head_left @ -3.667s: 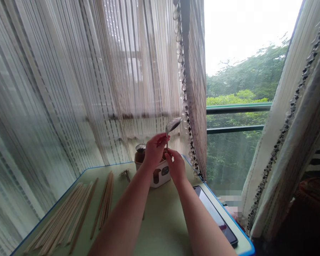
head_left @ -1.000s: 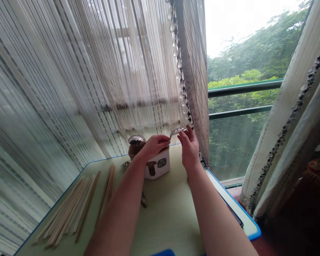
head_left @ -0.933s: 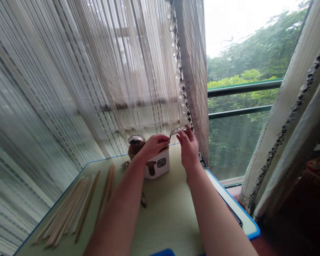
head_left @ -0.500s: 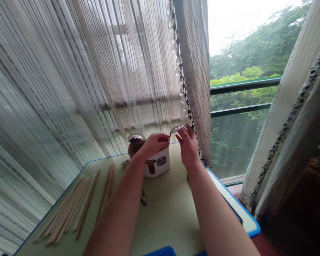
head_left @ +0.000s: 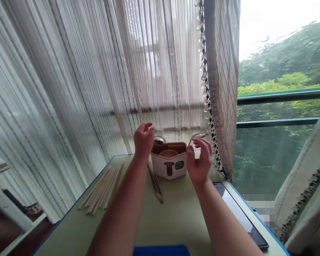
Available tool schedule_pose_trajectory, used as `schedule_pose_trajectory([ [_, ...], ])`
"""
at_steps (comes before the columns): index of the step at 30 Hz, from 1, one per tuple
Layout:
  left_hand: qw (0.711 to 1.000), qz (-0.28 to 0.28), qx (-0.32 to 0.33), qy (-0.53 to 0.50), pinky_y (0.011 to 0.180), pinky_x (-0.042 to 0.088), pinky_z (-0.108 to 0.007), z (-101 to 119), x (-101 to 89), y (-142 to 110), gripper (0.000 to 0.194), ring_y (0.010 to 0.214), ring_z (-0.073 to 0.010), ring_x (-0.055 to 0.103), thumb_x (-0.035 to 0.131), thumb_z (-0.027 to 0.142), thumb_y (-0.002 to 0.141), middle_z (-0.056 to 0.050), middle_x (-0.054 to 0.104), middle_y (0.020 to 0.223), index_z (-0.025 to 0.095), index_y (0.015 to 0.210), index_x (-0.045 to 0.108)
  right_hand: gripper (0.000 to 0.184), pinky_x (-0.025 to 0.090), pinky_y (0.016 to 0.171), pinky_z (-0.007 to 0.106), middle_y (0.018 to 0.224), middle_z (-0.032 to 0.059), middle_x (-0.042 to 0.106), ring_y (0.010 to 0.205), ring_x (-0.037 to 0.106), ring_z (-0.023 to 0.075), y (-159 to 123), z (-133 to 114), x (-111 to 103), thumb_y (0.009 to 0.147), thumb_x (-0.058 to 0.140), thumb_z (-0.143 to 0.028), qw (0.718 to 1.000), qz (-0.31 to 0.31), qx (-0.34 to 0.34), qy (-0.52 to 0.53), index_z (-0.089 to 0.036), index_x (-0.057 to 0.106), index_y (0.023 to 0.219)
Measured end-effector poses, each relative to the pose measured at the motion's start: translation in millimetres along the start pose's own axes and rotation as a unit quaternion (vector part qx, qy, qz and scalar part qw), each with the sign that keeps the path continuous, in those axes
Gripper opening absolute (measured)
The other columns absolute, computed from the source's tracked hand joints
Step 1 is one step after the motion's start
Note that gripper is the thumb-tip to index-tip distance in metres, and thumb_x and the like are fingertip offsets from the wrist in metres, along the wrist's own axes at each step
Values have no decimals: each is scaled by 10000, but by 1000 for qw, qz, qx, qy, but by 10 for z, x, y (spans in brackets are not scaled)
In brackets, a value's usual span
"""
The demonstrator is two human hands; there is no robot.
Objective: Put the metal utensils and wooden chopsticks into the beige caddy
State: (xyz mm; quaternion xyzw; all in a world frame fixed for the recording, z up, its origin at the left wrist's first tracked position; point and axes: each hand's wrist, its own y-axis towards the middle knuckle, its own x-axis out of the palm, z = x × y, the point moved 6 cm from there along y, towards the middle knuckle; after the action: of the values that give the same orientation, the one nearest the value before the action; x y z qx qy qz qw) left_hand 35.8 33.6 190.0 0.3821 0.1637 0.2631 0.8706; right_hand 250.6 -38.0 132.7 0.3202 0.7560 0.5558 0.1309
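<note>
A white utensil holder [head_left: 160, 169] with a brown inside stands near the back of the table. My left hand [head_left: 144, 140] is raised at its left side, fingers loosely bent and holding nothing I can see. Right behind that hand, a shiny steel ladle [head_left: 160, 140] rises from the holder. My right hand [head_left: 200, 161] is at the holder's right corner, thumb and fingers apart. A metal slotted spoon [head_left: 199, 135] shows just above its fingers, its handle running down toward the holder; whether the fingers touch it is hard to see.
Several wooden chopsticks [head_left: 102, 188] lie in a fanned pile at the left. A slim metal utensil [head_left: 156, 186] lies before the holder. A dark-screened phone or tablet [head_left: 238, 213] rests along the right edge. Something blue [head_left: 161, 250] shows at the near edge. Curtains [head_left: 82, 71] hang behind.
My left hand has let go of the slotted spoon's handle and moved left, away from my right hand. The spoon is now at the holder's right corner. The view has swung left.
</note>
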Motion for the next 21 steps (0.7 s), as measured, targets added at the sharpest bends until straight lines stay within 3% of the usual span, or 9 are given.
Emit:
schedule_pose_trajectory([
  [4,995,-19,-97,20,751,464,-282,-554,72,-50,296,837,-173,611,584,346,710,-79,667,957,152,929,635,282,430,918,415,1125,113,545,1062,512,233,-288,30,493,815,479,-232,982,-187,-8,-24,-196,577,1077],
  [7,989,-49,-139,21,728,460,-270,-770,179,-53,274,803,-167,619,571,322,708,-74,676,908,151,910,640,331,384,968,447,1238,118,516,1143,472,254,-505,73,720,830,450,-231,964,-254,-21,-72,-192,573,1135],
  [13,985,-92,-68,132,722,440,-320,-679,197,90,296,768,-218,622,530,437,739,-87,677,769,173,764,661,376,344,1016,421,1261,101,525,1197,426,242,-587,57,794,828,446,-209,947,-292,-51,-125,-181,553,1188],
  [21,981,-177,-84,11,647,463,-279,-848,307,128,261,645,-176,607,522,356,749,-31,636,577,166,711,697,452,323,1006,452,1309,126,495,1216,402,283,-566,104,831,853,453,-355,923,-337,-39,-184,-152,511,1252],
])
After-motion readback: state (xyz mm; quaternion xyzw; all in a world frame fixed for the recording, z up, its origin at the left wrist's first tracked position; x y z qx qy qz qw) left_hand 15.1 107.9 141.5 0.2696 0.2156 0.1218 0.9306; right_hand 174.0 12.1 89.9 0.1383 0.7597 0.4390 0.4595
